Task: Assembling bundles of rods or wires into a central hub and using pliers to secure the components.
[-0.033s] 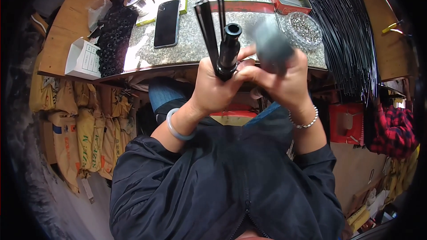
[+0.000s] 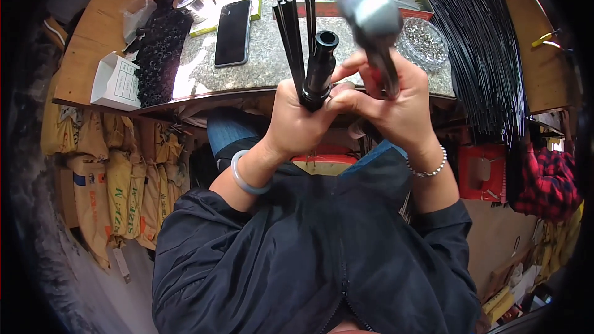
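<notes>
A black hollow tube-shaped part (image 2: 320, 68) with a flared round mouth stands nearly upright in my left hand (image 2: 294, 122). Alongside it rise several thin black rods (image 2: 289, 31), gripped in the same fist. My right hand (image 2: 405, 102) is wrapped round the handle of a hammer (image 2: 374, 18). Its metal head, slightly smeared by motion, is lifted over the stone slab, to the right of the tube. The fingertips of my two hands meet close to the tube's lower part, and what lies between them is hidden.
On the speckled stone slab (image 2: 260, 65) lies a black phone (image 2: 232, 34). Beyond are a solder-like wire spool (image 2: 193, 1), a red tin (image 2: 408, 1) and a glass dish of small metal parts (image 2: 423, 43). Long black rods (image 2: 479, 55) cover the right; a white box (image 2: 116, 80) stands left.
The hammer head has moved up and away from me, and its blur has lessened. My left hand, the tube and the rods have barely shifted.
</notes>
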